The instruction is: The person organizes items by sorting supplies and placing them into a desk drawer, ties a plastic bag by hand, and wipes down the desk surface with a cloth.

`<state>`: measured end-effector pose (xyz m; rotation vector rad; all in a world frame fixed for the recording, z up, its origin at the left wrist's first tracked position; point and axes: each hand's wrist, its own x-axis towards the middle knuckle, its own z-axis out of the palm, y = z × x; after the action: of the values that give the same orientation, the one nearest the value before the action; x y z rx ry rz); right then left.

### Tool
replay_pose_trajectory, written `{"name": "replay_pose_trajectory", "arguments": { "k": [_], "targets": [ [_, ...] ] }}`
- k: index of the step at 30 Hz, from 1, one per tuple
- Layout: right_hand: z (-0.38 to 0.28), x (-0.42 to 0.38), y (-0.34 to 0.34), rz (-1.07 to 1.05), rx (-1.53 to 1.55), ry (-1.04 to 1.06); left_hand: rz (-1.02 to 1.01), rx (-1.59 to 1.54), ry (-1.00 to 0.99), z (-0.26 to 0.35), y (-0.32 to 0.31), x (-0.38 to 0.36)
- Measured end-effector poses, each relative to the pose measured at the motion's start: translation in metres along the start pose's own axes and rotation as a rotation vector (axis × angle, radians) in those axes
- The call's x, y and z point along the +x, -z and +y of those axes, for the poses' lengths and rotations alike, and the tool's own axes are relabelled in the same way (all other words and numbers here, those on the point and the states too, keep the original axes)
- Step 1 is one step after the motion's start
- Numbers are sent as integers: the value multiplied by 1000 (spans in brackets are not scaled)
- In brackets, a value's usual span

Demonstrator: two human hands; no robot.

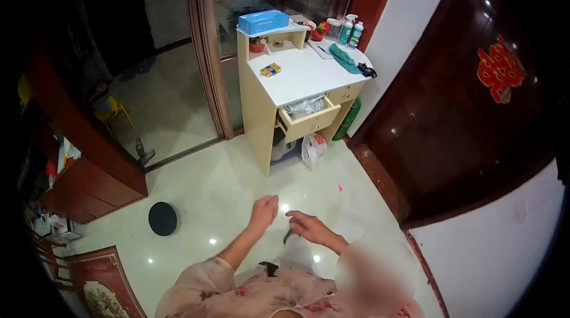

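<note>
In the head view my left hand (265, 211) is raised over the floor with its fingers curled in. Its palm side is hidden, so whether it holds anything does not show. Close by on the right is my right hand (312, 229), fingers loosely bent and partly stretched, with nothing visible in it. The hands are apart and touch no furniture. Ahead of them stands a cream desk (256, 110) with a white top. Its drawer (314, 123) is pulled out and holds clear plastic bags (304, 107). A white plastic bag (313, 150) hangs or rests beneath it.
On the desktop are a blue box (263, 21), a small yellow packet (270, 70), a green cloth (344, 58) and bottles (356, 35). A round black object (163, 219) sits on the tiles at left. A dark door (451, 92) is on the right.
</note>
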<state>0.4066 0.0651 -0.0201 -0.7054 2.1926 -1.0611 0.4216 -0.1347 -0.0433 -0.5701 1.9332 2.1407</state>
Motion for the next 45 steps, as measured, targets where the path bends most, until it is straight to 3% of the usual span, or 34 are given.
{"name": "replay_pose_trajectory", "arguments": {
  "k": [3, 6, 11, 14, 18, 20, 22, 24, 30, 34, 36, 38, 42, 43, 45],
  "targets": [
    [21, 53, 69, 35, 33, 14, 106, -49, -143, 43, -6, 84],
    [49, 112, 138, 134, 73, 150, 250, 51, -144, 78, -12, 163],
    [91, 208, 238, 236, 105, 177, 403, 349, -336, 114, -6, 278],
    [82, 239, 287, 214, 244, 69, 494, 508, -410, 150, 0, 336],
    [128, 283, 336, 292, 131, 121, 582, 758, -633, 182, 27, 440],
    [139, 293, 365, 342, 217, 46, 561, 875, -672, 210, 36, 473],
    [120, 298, 399, 358, 298, -60, 456, 1026, -431, 240, 41, 494],
    [121, 307, 428, 388, 318, -111, 361, 1127, -386, 259, 48, 506],
    [185, 356, 493, 585, 399, -128, 130, 1405, -746, 260, 81, 521],
    [219, 406, 535, 905, 12, 41, 258, 1364, -758, 247, 83, 516],
    [236, 429, 559, 950, -202, 105, 375, 1442, -644, 256, 58, 495],
    [248, 457, 579, 1008, -442, 197, 472, 1283, -688, 246, 40, 492],
    [230, 474, 558, 890, -651, 2, 406, 1009, -690, 216, -17, 479],
    [233, 475, 552, 835, -504, 12, 367, 959, -654, 215, -38, 473],
    [224, 458, 540, 695, -520, 4, 298, 957, -680, 204, -76, 462]
  ]
}}
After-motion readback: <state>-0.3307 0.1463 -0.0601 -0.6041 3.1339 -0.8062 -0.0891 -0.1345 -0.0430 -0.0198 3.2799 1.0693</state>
